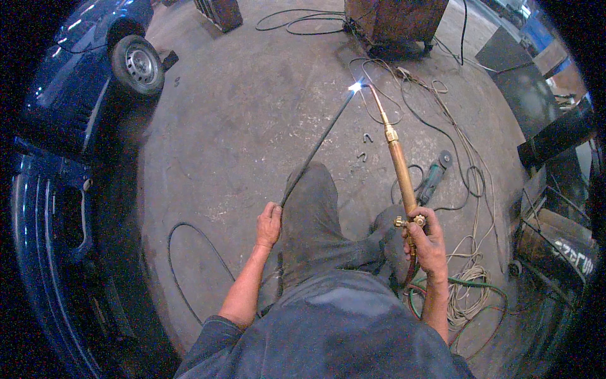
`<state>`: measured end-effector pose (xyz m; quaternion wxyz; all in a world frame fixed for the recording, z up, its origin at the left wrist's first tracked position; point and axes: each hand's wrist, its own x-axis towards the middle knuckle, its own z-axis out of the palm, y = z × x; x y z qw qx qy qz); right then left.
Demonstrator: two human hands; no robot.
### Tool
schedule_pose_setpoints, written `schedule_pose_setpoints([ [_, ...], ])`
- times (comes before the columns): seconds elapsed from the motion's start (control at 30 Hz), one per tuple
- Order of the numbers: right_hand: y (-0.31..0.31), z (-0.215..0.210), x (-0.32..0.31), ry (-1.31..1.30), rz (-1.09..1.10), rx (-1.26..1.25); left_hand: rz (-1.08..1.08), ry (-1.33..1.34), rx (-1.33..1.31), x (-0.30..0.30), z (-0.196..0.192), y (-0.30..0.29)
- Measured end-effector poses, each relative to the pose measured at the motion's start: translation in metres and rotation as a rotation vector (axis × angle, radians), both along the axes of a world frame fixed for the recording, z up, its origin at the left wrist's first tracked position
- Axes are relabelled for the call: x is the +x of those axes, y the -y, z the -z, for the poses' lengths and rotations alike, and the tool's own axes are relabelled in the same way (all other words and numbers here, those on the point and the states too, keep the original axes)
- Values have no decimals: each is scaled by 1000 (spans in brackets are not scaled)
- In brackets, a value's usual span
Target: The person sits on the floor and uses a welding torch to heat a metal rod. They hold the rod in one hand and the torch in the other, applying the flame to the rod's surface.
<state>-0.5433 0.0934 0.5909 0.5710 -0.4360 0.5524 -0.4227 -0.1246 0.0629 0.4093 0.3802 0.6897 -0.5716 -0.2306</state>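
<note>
The right hand [428,243] is gripping a brass torch [399,165] by its valve end, fingers closed round the handle. The torch is a long golden tube narrowing to a thin bent neck, running up and away from the hand; its tip is throwing a small blue-white flame [357,86]. Red and green hoses [421,297] are trailing from the torch base, just below the right hand, beside a coil of pale cord [468,292].

The left hand [269,224] is closed round the near end of a thin dark rod [319,146], which is slanting up and to the right, its far end sitting in the flame well ahead of both hands.

Between the hands the person's grey-trousered knee [315,208] is pointing forward. A green angle grinder [434,177] is lying on the concrete floor [252,120] just beyond the right hand. Two small bent metal hooks [365,146] are lying ahead, between rod and torch. A blue car [76,95] is standing far to the left of the left hand.
</note>
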Motion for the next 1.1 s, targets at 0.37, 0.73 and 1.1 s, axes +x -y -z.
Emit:
schedule_pose_setpoints([
  [0.37, 2, -3, 5, 20, -6, 14, -1, -29, 2, 5, 7, 1],
  [0.73, 3, 3, 6, -11, 4, -17, -8, -28, 1, 5, 4, 1],
  [1.1, 6, -6, 8, -118, 10, -36, 11, -38, 1, 7, 1, 4],
])
